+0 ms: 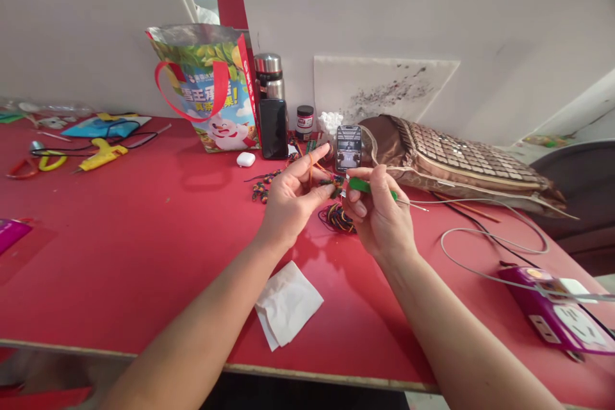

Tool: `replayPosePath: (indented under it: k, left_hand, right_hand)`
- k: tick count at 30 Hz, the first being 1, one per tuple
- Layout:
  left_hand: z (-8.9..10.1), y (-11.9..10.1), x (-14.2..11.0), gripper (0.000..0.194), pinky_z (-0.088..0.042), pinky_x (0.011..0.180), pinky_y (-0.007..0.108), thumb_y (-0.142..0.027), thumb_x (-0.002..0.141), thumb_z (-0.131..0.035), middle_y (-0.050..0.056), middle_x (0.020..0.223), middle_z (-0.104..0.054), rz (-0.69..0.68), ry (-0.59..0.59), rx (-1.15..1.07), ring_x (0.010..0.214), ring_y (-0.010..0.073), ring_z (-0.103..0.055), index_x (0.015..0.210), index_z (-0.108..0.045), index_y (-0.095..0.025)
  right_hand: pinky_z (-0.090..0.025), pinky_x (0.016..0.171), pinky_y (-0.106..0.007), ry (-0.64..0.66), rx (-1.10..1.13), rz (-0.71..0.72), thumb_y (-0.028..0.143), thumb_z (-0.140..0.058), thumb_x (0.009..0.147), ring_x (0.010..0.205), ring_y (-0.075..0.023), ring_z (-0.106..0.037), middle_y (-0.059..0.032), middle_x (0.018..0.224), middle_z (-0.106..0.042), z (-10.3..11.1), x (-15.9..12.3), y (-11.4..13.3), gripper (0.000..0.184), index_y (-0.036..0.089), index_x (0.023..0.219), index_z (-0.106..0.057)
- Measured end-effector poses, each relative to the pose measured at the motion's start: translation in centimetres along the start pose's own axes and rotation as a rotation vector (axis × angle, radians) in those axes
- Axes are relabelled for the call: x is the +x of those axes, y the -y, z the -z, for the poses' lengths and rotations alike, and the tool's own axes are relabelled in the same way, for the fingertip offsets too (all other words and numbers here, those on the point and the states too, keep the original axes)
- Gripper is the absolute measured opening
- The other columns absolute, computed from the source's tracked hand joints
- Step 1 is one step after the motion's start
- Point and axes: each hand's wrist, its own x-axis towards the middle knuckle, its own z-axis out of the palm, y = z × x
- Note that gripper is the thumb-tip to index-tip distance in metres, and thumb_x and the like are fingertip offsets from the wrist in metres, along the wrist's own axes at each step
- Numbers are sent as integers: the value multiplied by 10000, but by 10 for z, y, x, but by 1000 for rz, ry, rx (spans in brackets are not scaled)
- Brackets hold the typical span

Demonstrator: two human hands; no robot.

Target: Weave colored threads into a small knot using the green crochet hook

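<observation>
My left hand [291, 202] is closed, with the thumb pinching a small piece of multicoloured knotted cord [331, 187]. An orange strand [311, 170] loops over its raised index finger. My right hand [382, 214] grips a small green-handled tool [359, 185] from the right, its pale tip close to the cordwork; the tip is too small to make out. Below the hands lies a coiled bundle of dark multicoloured cord [339, 218]. More knotted cord pieces [260, 192] rest just left of my left hand.
A folded tissue [289, 305] lies between my forearms. Behind stand a printed bag [211, 96], a black phone [273, 129], a jar [304, 123] and a lit phone [348, 148]. A brown cushion [461, 160], a grey cable [444, 240] and a purple power strip [541, 311] occupy the right; a yellow glue gun [102, 155], the left.
</observation>
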Motion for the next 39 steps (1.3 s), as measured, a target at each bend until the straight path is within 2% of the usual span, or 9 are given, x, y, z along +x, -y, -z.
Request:
replayPosePath:
  k: [6,10,14,19,22,28,32,35,39]
  left_hand:
    - [5,-5,4,357,-535,861,310,-289,845,-880,7,852,-753,-4,7,83,831,147,-654,1193,-851,-216]
    - [5,-4,6,445,-567,831,320,-215,725,-951,-3,851,-771,20,21,54,801,148,-673,1160,-856,-229]
    - [2,-3,6,454,-582,840,323,-152,655,-949,6,865,-800,40,-35,-10,861,173,-720,1093,-855,-230]
    - [-3,-6,3,430,-420,562,276,-107,680,-836,-14,759,-764,142,-111,-25,544,98,-579,1099,-837,-199]
    - [-5,-6,1,422,-404,572,276,-92,702,-782,-5,735,-742,141,-101,-38,604,124,-638,1113,-826,-179]
    - [-3,-4,3,446,-440,618,280,-129,761,-839,-10,772,-725,140,-65,-45,666,139,-679,1199,-766,-165]
    - [0,-6,3,710,-481,688,286,-129,782,-830,-23,782,-728,136,-73,-39,672,129,-662,1465,-636,-138]
    - [0,-7,3,861,-455,670,273,-116,777,-824,-47,733,-700,104,-62,-34,636,107,-587,1587,-531,-120]
    - [-1,-6,3,867,-399,637,261,-117,764,-832,-56,703,-662,99,-60,-50,642,101,-536,1583,-546,-122]
  right_hand:
    - [-324,423,-225,30,-31,-4,692,-882,768,449,-64,-381,43,583,-578,3,1,0,489,218,861,-803]
    - [-356,437,-229,54,-45,24,680,-850,817,457,-71,-403,44,599,-586,3,0,-4,458,230,884,-796]
    - [-385,452,-236,70,-32,37,667,-830,847,466,-78,-427,44,610,-592,2,-3,-10,431,241,907,-799]
    - [-374,451,-236,79,9,-1,633,-842,852,475,-81,-438,39,610,-597,0,-6,-16,408,232,925,-824]
    - [-382,457,-229,59,61,-12,621,-864,832,481,-77,-438,39,617,-604,0,-5,-18,395,238,921,-834]
    - [-397,463,-224,91,126,-65,512,-852,852,508,-77,-443,32,661,-617,4,-1,-16,307,230,972,-836]
    - [-462,483,-234,201,79,-73,366,-829,863,528,-86,-524,4,722,-701,10,0,-8,215,215,1015,-850]
    - [-476,459,-242,210,-113,80,333,-802,908,480,-92,-552,5,713,-738,15,-1,-3,174,220,1030,-853]
    - [-588,571,-267,222,-622,572,264,-797,953,590,-137,-705,-27,814,-825,24,-2,3,150,235,1086,-860]
